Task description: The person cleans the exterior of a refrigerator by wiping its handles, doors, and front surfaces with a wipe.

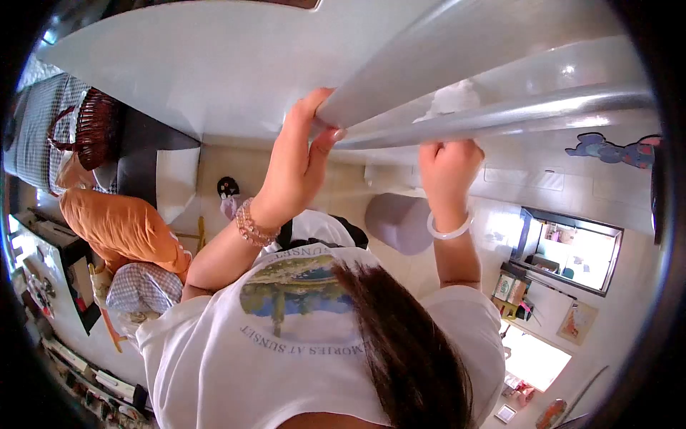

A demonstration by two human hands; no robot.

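Note:
My left hand [296, 164], with a beaded bracelet at its wrist, grips the near end of the wide silver bar [443, 64] between thumb and fingers. A narrower shiny silver bar [543, 111] runs below it toward the right. My right hand [450, 175], with a white bangle, has its fingers closed at the underside of this narrower bar; the fingertips are hidden. Between the two bars shows something white [455, 99]. A smooth grey-white surface [236, 71] lies behind and left of my left hand.
At the left are a dark woven basket [98, 129], an orange cushion [125, 227] and a checked cloth [145, 287]. A grey rounded object [401, 223] stands on the floor beyond my arms. A cartoon figure [614, 149] and a dark-framed window [568, 250] are at the right.

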